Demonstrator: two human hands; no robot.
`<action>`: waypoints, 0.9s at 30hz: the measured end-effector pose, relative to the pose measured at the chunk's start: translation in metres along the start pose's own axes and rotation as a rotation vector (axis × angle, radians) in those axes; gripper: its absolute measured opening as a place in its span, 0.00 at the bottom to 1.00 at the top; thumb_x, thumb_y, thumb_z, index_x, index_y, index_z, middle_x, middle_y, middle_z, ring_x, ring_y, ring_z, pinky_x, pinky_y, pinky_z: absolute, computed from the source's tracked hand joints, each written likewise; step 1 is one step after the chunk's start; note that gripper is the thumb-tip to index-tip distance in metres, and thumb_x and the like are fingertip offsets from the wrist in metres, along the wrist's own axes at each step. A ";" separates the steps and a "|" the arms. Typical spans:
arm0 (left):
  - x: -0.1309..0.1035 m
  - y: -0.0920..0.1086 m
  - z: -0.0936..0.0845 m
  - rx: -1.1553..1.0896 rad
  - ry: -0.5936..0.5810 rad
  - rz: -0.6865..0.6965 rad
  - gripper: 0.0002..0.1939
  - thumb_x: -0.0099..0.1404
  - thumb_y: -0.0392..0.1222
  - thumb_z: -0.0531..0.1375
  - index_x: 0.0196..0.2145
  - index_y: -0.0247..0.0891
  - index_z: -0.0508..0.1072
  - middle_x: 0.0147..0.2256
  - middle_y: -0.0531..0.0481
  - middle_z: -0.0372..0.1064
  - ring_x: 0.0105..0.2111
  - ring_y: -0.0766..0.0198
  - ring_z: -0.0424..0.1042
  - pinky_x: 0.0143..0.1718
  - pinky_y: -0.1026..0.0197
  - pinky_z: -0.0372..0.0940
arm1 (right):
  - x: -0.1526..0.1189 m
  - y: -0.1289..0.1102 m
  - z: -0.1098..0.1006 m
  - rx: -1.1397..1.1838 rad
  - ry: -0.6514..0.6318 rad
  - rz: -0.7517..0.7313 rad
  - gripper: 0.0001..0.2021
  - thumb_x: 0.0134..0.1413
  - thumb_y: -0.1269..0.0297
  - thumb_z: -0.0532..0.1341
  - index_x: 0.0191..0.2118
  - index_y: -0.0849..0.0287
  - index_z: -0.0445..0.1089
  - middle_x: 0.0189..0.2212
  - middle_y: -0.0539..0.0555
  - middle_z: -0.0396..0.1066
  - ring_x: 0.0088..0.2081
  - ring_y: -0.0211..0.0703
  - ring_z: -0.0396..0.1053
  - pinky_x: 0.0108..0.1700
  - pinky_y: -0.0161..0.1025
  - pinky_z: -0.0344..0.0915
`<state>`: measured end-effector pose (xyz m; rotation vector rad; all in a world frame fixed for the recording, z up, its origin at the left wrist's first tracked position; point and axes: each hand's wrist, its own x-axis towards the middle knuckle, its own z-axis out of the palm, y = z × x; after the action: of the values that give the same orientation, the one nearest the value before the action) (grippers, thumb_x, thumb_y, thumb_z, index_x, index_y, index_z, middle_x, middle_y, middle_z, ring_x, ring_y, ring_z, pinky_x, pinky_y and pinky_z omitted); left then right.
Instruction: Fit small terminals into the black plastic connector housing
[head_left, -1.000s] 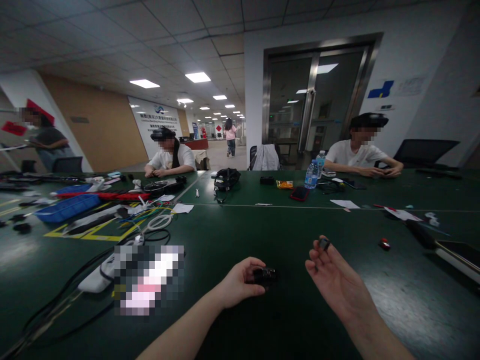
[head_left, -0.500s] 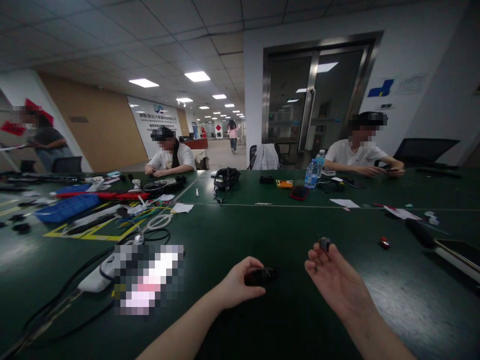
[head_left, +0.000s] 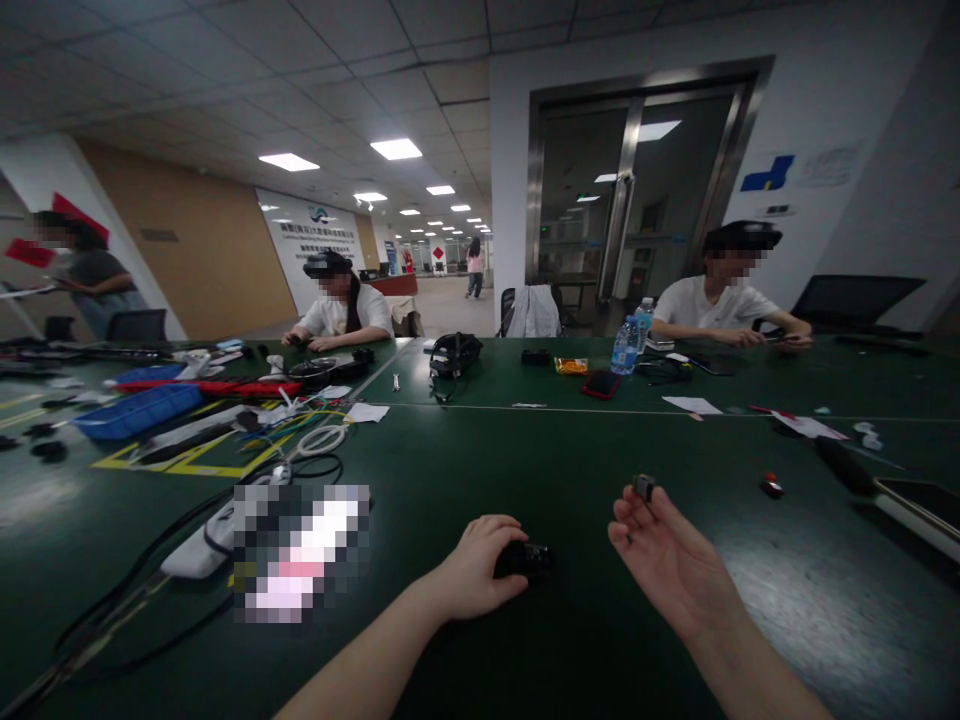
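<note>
My left hand (head_left: 480,570) is wrapped round a small black device (head_left: 534,558) on the dark green table. Its palm end is hidden under my fingers, and its exact kind is unclear. Palm up, my right hand (head_left: 667,560) holds a little block (head_left: 643,487), grey and dark, pinched between thumb and fingertips above the table. The block and the black device are well apart. To the right of my right hand lies a small red and black item (head_left: 771,486).
A white power strip (head_left: 199,545) with black cables lies at the left, beside a blurred-out bright patch. A blue tray (head_left: 139,410) sits farther back. Water bottles (head_left: 625,347) and a red-edged phone (head_left: 601,383) stand or lie across the table, where two people sit.
My left hand's fingers have come farther over the black device. The right hand has turned the small block slightly. The view has shifted a little.
</note>
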<state>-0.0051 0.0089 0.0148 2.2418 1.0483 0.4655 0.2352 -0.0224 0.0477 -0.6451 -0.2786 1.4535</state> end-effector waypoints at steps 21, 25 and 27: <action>0.000 -0.003 0.000 -0.060 0.004 -0.008 0.23 0.54 0.38 0.63 0.48 0.43 0.65 0.46 0.48 0.64 0.48 0.55 0.60 0.50 0.53 0.55 | -0.001 0.002 0.005 -0.035 -0.017 0.000 0.16 0.35 0.61 0.72 0.35 0.54 0.73 0.27 0.45 0.71 0.27 0.33 0.67 0.27 0.30 0.67; 0.000 -0.003 -0.001 -0.069 0.004 0.000 0.22 0.54 0.38 0.64 0.47 0.43 0.66 0.46 0.49 0.64 0.49 0.55 0.60 0.49 0.53 0.56 | -0.001 0.007 0.001 -0.168 -0.039 -0.031 0.18 0.35 0.62 0.72 0.37 0.53 0.72 0.31 0.45 0.72 0.29 0.33 0.67 0.30 0.30 0.67; 0.000 -0.003 -0.002 -0.066 0.005 0.002 0.22 0.54 0.38 0.64 0.47 0.43 0.66 0.46 0.49 0.64 0.49 0.54 0.60 0.50 0.53 0.55 | -0.001 0.010 -0.001 -0.250 -0.059 -0.064 0.19 0.36 0.63 0.72 0.38 0.51 0.72 0.33 0.46 0.72 0.31 0.34 0.67 0.31 0.31 0.67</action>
<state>-0.0075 0.0106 0.0143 2.1850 1.0192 0.4989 0.2278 -0.0235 0.0415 -0.7881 -0.5279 1.3896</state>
